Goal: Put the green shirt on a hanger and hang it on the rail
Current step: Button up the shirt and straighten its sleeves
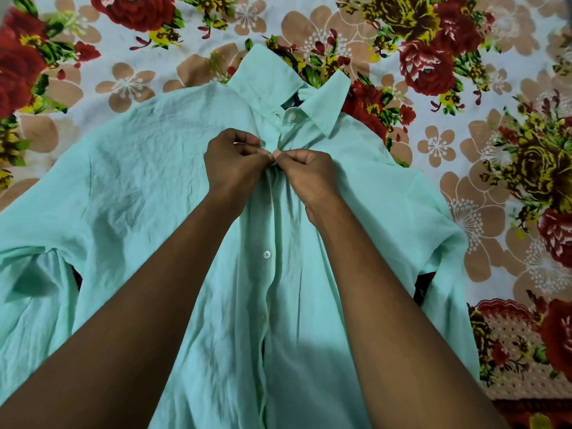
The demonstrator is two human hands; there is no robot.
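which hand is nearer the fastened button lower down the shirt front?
Left, narrowly. The button lies below both hands. The left hand is up and slightly left of it; the right hand is up and further off to the right. Both pinch the shirt placket.

Your hands (238, 165) (305, 174) meet at placket below collar (322, 109); forearms cross shirt (139, 168) middle, blocking it. Shirt covers most of bed (464, 144). Bare sheet lies right of shirt and beyond collar. Hanger hook (292, 58) pokes out behind collar, touching it.
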